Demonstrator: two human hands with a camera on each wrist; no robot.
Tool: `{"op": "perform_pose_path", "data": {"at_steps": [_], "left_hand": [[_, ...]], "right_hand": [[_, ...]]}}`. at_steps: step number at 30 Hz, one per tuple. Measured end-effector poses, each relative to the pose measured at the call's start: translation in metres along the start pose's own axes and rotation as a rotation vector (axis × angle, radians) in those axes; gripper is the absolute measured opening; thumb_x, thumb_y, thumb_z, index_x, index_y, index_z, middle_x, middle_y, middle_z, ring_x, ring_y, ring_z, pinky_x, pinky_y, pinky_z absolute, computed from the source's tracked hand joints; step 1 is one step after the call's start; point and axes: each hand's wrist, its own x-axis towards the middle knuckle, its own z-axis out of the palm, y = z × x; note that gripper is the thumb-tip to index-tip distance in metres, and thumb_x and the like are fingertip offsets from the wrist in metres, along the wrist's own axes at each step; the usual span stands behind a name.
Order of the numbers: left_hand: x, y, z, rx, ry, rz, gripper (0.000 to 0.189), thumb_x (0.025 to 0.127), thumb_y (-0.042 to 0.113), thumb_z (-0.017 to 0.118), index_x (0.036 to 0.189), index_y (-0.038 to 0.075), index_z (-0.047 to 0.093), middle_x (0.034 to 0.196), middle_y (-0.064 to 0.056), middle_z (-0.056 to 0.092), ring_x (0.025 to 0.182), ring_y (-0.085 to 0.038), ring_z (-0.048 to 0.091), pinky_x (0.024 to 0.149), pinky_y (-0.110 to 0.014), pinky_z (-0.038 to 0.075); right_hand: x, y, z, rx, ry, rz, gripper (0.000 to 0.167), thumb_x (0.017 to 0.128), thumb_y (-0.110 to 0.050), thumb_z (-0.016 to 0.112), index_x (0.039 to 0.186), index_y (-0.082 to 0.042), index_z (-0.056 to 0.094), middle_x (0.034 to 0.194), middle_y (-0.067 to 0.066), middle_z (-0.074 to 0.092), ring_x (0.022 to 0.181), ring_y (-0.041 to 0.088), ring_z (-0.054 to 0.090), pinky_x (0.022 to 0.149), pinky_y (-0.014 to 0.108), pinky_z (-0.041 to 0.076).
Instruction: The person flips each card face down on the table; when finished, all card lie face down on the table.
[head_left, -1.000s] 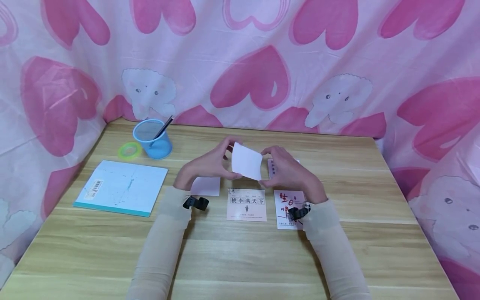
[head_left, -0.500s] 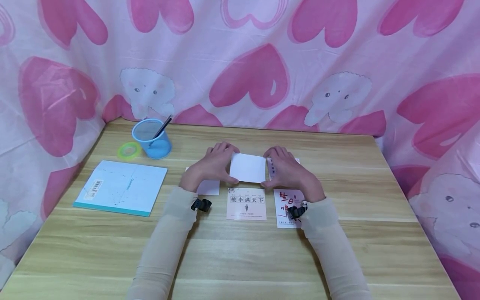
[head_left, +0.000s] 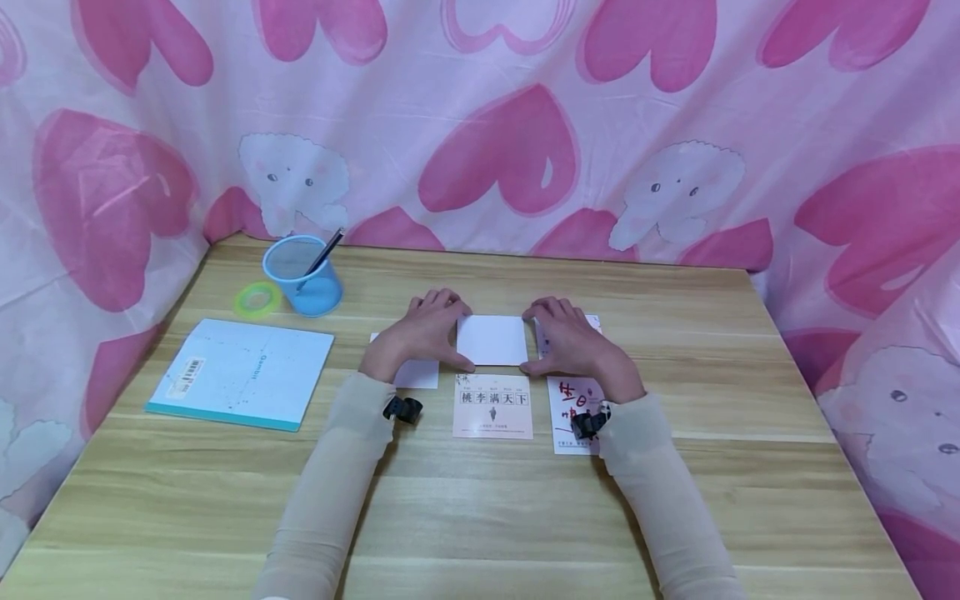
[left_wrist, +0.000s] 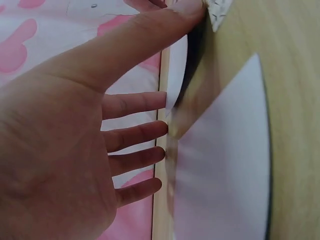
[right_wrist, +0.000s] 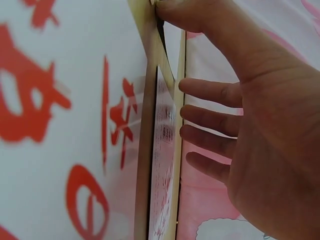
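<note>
A blank white card (head_left: 492,341) is level at the middle of the table, its plain side up. My left hand (head_left: 423,333) holds its left side, thumb at the near corner and index finger at the far corner. At its right side my right hand (head_left: 573,340) grips it the same way. In the left wrist view the edge of this card (left_wrist: 176,75) curves up over a dark shadow, between thumb and index finger. The other fingers of both hands are spread and hold nothing. Just nearer lies a printed card (head_left: 492,408) with a row of boxed characters.
A card with red characters (head_left: 572,392) lies under the right wrist, another printed card (head_left: 592,322) behind the right hand. A white card (head_left: 418,375) is partly hidden by the left hand. Further left are a notebook (head_left: 243,375), a tape roll (head_left: 257,300) and a blue pen cup (head_left: 315,292).
Both hands have lowered the white card from a raised, tilted and bent pose to nearly flat, just beyond the boxed-character card. The other cards have stayed in place.
</note>
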Motion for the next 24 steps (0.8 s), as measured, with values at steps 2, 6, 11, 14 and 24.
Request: {"op": "perform_pose_path", "data": {"at_steps": [2, 6, 11, 14, 24], "left_hand": [[0.0, 0.0, 0.001, 0.0, -0.009, -0.012, 0.092, 0.065, 0.054, 0.086, 0.137, 0.008, 0.051, 0.138, -0.01, 0.04, 0.126, -0.028, 0.033, 0.101, -0.048, 0.026], [0.0, 0.001, 0.001, -0.005, -0.012, -0.019, 0.093, 0.065, 0.053, 0.087, 0.138, 0.008, 0.051, 0.139, -0.01, 0.039, 0.127, -0.028, 0.032, 0.101, -0.048, 0.026], [0.0, 0.001, 0.002, -0.006, -0.012, -0.023, 0.093, 0.065, 0.053, 0.087, 0.138, 0.008, 0.051, 0.139, -0.01, 0.039, 0.127, -0.027, 0.032, 0.102, -0.047, 0.027], [0.0, 0.002, 0.002, -0.01, -0.013, -0.022, 0.093, 0.066, 0.053, 0.087, 0.139, 0.008, 0.051, 0.139, -0.01, 0.039, 0.127, -0.028, 0.032, 0.102, -0.047, 0.027], [-0.002, -0.003, 0.001, -0.055, -0.013, 0.002, 0.092, 0.068, 0.053, 0.085, 0.141, 0.01, 0.048, 0.14, -0.01, 0.037, 0.129, -0.028, 0.029, 0.104, -0.049, 0.025]], "right_hand": [[0.0, 0.001, 0.0, 0.0, -0.003, -0.002, 0.085, 0.074, -0.047, 0.083, 0.138, -0.005, 0.046, 0.147, 0.016, 0.034, 0.132, 0.033, 0.029, 0.109, 0.05, 0.022], [-0.001, 0.001, 0.0, 0.007, -0.006, -0.002, 0.084, 0.075, -0.045, 0.083, 0.139, -0.005, 0.047, 0.146, 0.016, 0.035, 0.131, 0.033, 0.03, 0.108, 0.05, 0.022], [-0.001, 0.002, 0.001, 0.006, -0.01, 0.001, 0.083, 0.075, -0.045, 0.082, 0.139, -0.006, 0.047, 0.146, 0.015, 0.035, 0.13, 0.033, 0.03, 0.109, 0.05, 0.021], [-0.001, 0.002, 0.002, -0.005, -0.011, 0.004, 0.083, 0.075, -0.046, 0.082, 0.139, -0.007, 0.047, 0.146, 0.015, 0.035, 0.13, 0.032, 0.03, 0.109, 0.05, 0.021], [-0.01, 0.003, -0.012, 0.024, -0.011, 0.069, 0.087, 0.074, -0.051, 0.082, 0.142, -0.01, 0.045, 0.147, 0.013, 0.036, 0.131, 0.031, 0.031, 0.11, 0.05, 0.019]]}}
